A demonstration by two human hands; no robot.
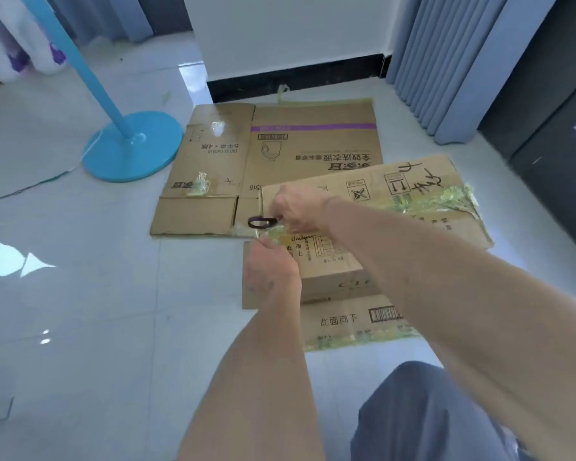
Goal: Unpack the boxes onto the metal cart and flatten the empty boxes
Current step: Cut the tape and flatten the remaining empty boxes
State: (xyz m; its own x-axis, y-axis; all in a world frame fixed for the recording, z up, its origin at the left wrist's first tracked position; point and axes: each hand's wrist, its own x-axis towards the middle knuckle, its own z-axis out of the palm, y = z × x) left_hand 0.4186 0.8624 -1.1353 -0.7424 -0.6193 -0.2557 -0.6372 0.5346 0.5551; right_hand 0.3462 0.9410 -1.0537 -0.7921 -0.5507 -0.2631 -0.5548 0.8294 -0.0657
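Note:
A flattened brown box (296, 151) with a purple stripe lies on the tiled floor near the wall. A second brown box (413, 207) with greenish tape lies partly over it, nearer to me, its flaps spread out. My right hand (300, 207) grips black-handled scissors (261, 222) at the left corner of this box. Just below, my left hand (270, 264) pinches the taped edge of the box at that same corner. The scissor blades are hidden by my hand. No metal cart is in view.
A blue round stand base (133, 151) with a slanted blue pole stands left of the boxes. A white wall with black skirting (296, 81) is behind, grey curtains (446, 61) at the right. My knee in grey trousers (423, 414) is at the bottom.

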